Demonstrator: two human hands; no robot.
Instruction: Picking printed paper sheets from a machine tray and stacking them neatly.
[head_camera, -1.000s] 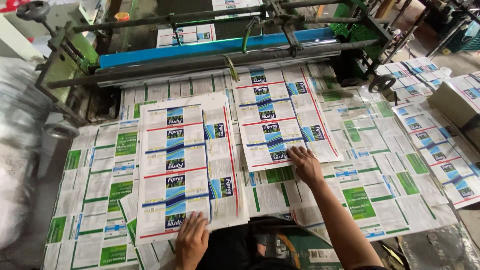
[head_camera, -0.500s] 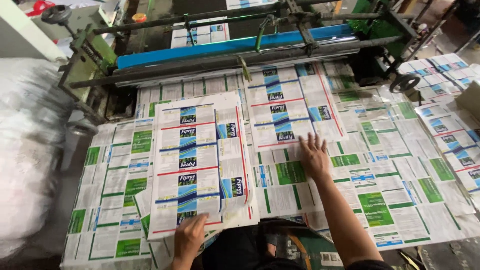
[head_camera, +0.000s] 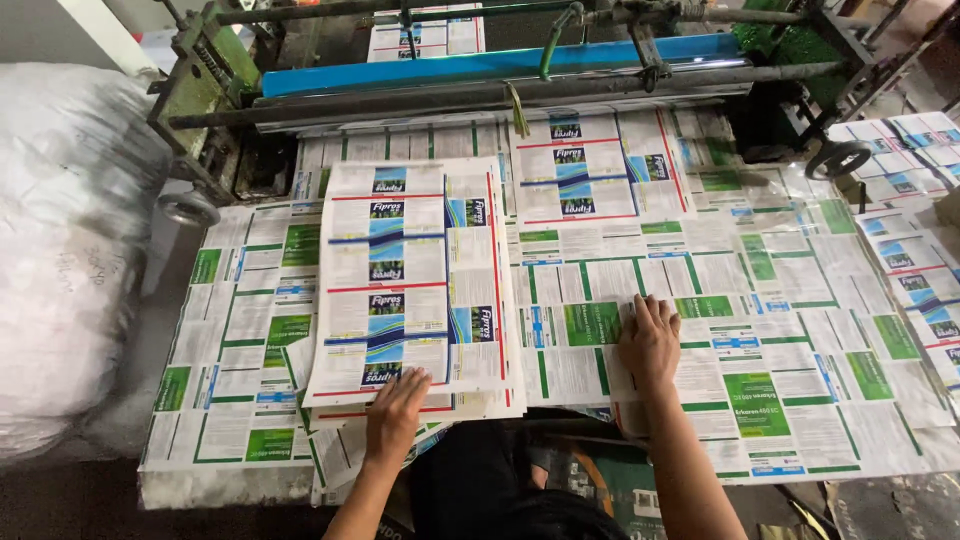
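While I watch the head view, this is how I read the bench:

Left hand: my left hand (head_camera: 396, 412) lies flat, fingers spread and loose, palm down on the near edge of the stack of white printed sheets with red borders and blue bands (head_camera: 415, 285); it presses on the top sheet and clasps nothing.

Stack: it runs away from the left hand toward the machine, its near edge under the fingertips, a few lower sheets peeping out just beneath that edge.

Right hand: my right hand (head_camera: 650, 340) is also flat and open, fingers together, resting on the layer of white sheets printed with green panels (head_camera: 780, 330) that covers the bench (no grasp that I can see, only contact).

Second red-and-blue sheet (head_camera: 590, 170): it lies well beyond the right hand, close under the machine, apart from both hands.

Machine: the grey steel roller bar with a blue strip above it (head_camera: 490, 70) crosses the bench beyond both hands.

Left of the left hand: a big white plastic sack (head_camera: 60, 250) bulges beside the bench, well apart.

Right of the right hand: more blue-printed sheets (head_camera: 920, 240) spread on a neighbouring surface, well apart.
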